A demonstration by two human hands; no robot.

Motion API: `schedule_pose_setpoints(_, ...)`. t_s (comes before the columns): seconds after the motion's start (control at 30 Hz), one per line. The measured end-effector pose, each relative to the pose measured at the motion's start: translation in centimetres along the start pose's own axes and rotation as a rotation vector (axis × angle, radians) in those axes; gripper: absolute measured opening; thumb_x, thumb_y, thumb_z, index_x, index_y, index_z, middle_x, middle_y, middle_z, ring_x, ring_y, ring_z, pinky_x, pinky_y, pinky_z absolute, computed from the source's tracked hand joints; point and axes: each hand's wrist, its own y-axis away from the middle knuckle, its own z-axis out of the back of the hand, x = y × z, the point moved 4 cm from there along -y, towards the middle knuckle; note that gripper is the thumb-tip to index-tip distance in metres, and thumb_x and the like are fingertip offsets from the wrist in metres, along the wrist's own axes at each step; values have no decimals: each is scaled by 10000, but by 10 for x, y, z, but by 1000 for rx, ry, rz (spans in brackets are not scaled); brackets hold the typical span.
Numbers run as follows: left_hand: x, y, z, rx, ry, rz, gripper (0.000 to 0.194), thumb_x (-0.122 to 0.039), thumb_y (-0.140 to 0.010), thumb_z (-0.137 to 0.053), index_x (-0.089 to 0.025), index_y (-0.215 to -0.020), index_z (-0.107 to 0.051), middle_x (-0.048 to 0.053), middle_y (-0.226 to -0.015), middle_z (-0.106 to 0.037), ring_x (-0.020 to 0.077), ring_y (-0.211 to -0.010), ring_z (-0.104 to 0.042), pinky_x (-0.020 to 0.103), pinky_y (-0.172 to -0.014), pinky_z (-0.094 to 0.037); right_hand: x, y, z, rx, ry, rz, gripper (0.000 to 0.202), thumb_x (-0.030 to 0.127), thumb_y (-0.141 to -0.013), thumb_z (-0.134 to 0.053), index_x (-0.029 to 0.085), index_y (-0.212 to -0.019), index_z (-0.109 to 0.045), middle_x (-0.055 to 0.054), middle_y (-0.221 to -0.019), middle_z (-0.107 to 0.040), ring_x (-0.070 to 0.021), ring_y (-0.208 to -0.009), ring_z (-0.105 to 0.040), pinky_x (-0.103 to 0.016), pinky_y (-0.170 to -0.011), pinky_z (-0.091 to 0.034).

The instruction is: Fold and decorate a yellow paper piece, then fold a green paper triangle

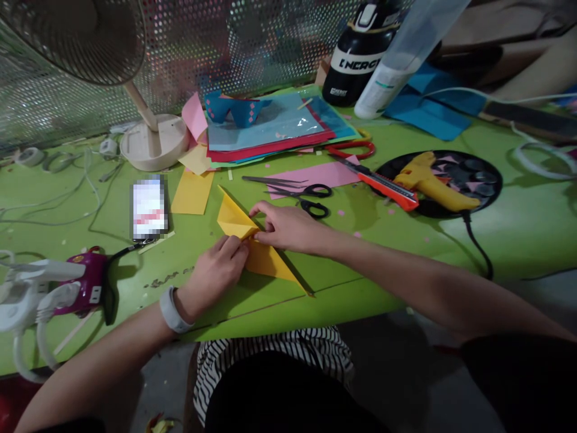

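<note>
A folded sheet of yellow paper lies on the green tabletop, with one flap raised on its far left side. My left hand, with a pale band on the wrist, pinches the paper's near edge by the raised flap. From the right, my right hand grips the paper close to its middle, thumb and bent forefinger at the fold. Both sets of fingertips nearly meet, and they hide part of the crease. Just beyond my right hand lie black-handled scissors and tweezers.
A red utility knife and a yellow glue gun rest on a black round tray at right. Coloured sheets carry blue paper glasses. A fan, phone, purple power strip and cables stand left; a black bottle behind.
</note>
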Motion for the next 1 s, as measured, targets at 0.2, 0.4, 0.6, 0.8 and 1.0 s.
schedule_pose_setpoints(0.2,-4,-4,4,78,-103,-96,154,-63,-932,-443,-87,-912,-594,92,-868,-595,178,-758,-564,275,-608,-534,0,0,0,7,-9,-7,453,334,-799,-586,212,-1230,-514,0,-768,-667,-149,-597,-542,-293,-535,-260)
schedule_pose_setpoints(0.4,-5,-5,5,87,-121,-134,149,-41,-912,-450,-96,-863,-581,86,-835,-585,186,-729,-554,288,-573,-516,-2,-1,0,15,-17,-3,434,281,-803,-568,218,-1229,-513,3,-781,-677,-147,-605,-550,-288,-538,-271)
schedule_pose_setpoints(0.6,-3,-4,7,85,-114,-136,167,-62,-933,-427,-104,-854,-568,86,-860,-583,168,-742,-551,275,-603,-518,-2,-1,0,18,-26,14,429,288,-823,-558,202,-1240,-505,-9,-796,-682,-150,-613,-558,-292,-540,-272)
schedule_pose_setpoints(0.8,-4,-6,10,72,-150,-218,175,-18,-894,-426,-101,-843,-571,96,-854,-575,188,-736,-557,290,-553,-494,-1,0,1,7,-23,9,450,288,-798,-558,210,-1239,-510,-9,-793,-683,-152,-605,-554,-298,-535,-266)
schedule_pose_setpoints(1.0,-6,-6,12,133,-162,-244,190,-4,-879,-418,-109,-823,-567,100,-849,-566,200,-741,-556,301,-545,-483,1,0,1,-15,-1,-22,467,337,-779,-569,217,-1227,-516,-9,-764,-669,-158,-603,-550,-300,-547,-265)
